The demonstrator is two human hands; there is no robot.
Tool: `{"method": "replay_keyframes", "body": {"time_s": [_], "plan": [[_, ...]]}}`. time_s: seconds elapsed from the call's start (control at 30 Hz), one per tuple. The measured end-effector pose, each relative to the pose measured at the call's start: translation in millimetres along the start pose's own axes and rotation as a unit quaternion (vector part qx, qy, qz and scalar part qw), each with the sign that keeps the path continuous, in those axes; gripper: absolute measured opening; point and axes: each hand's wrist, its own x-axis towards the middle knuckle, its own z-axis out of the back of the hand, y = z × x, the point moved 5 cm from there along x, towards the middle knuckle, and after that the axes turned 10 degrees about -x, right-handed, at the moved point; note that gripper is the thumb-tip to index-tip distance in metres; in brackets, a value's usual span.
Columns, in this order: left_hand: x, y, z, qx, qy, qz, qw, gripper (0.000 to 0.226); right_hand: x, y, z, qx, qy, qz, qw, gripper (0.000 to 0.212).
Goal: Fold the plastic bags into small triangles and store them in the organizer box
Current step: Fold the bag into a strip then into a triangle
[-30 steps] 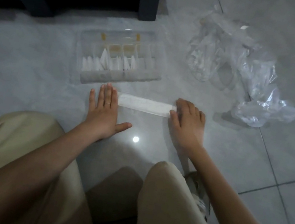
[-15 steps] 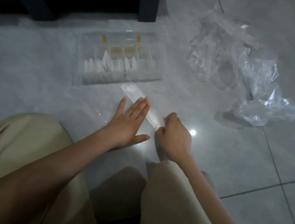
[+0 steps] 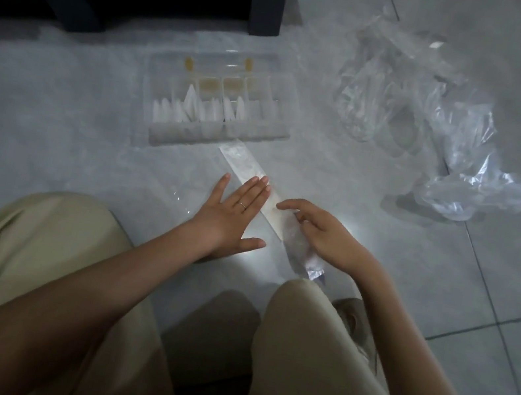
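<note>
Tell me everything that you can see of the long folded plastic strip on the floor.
The folded plastic strip is a long, narrow, flat band of whitish, translucent plastic. It lies slanted on the grey floor tiles, its far end just before the organizer box, its near end toward the person's knee. The left hand presses flat on its middle; the right hand holds its crumpled near end.

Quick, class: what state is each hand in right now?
Left hand: open, fingers flat on the folded bag strip.
Right hand: fingers curled around the strip's near end, holding it.
</note>
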Motion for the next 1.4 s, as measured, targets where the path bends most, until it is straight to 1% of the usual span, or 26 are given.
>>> {"method": "replay_keyframes", "body": {"time_s": [0.07, 0.17, 0.33, 0.43, 0.57, 0.7, 0.77, 0.83, 0.87, 0.93, 0.97, 1.03, 1.1, 1.17, 1.2, 1.4], "plan": [[0, 1, 0, -0.002, -0.004, -0.002, 1.000, 0.087, 2, -2, 2, 0.033, 0.028, 0.007, 0.999, 0.053], [-1, 2, 0, -0.013, -0.014, -0.007, 1.000, 0.087, 3, -7, 4, 0.050, 0.073, -0.007, 0.996, 0.053], [0, 3, -2, -0.022, -0.024, -0.012, 0.999, 0.088, 0, -17, 8, 0.069, 0.102, 0.004, 0.992, 0.046], [0, 4, -3, -0.027, -0.029, -0.016, 0.999, 0.088, 1, -21, 9, 0.073, 0.093, -0.015, 0.993, 0.038], [0, 4, -2, -0.034, -0.035, -0.022, 0.999, 0.087, 7, -24, 8, 0.047, 0.056, -0.041, 0.996, 0.042], [0, 4, -3, -0.039, -0.037, -0.022, 0.998, 0.087, 11, -23, 6, 0.047, 0.015, -0.068, 0.996, 0.021], [1, 3, -1, -0.051, -0.052, -0.020, 0.997, 0.087, 13, -21, 6, 0.030, 0.003, -0.071, 0.997, 0.018], [3, 1, 5, -0.086, -0.082, -0.016, 0.993, 0.085, 15, -20, 6, 0.018, 0.009, -0.087, 0.996, 0.018], [5, 0, 9, -0.118, -0.101, -0.013, 0.988, 0.083, 15, -19, 5, 0.020, 0.016, -0.098, 0.995, 0.019], [8, 1, 15, -0.207, -0.149, -0.001, 0.967, 0.074, 15, -20, 3, 0.023, 0.022, -0.120, 0.992, 0.020], [8, 2, 18, -0.245, -0.172, 0.008, 0.954, 0.066, 16, -21, 2, 0.024, 0.015, -0.130, 0.991, 0.021], [10, 5, 21, -0.286, -0.207, 0.028, 0.935, 0.051, 16, -22, 0, 0.039, -0.016, -0.150, 0.988, 0.030], [12, 4, 22, -0.310, -0.223, 0.041, 0.923, 0.046, 16, -22, -3, 0.059, -0.048, -0.171, 0.982, 0.037], [12, 3, 22, -0.333, -0.230, 0.050, 0.913, 0.050, 15, -21, -5, 0.065, -0.072, -0.189, 0.977, 0.039], [12, 2, 21, -0.338, -0.237, 0.052, 0.909, 0.048, 15, -21, -6, 0.062, -0.081, -0.195, 0.975, 0.040], [18, 3, 16, -0.325, -0.280, 0.057, 0.901, 0.021, 14, -18, -9, 0.036, -0.121, -0.217, 0.968, 0.046]]}}
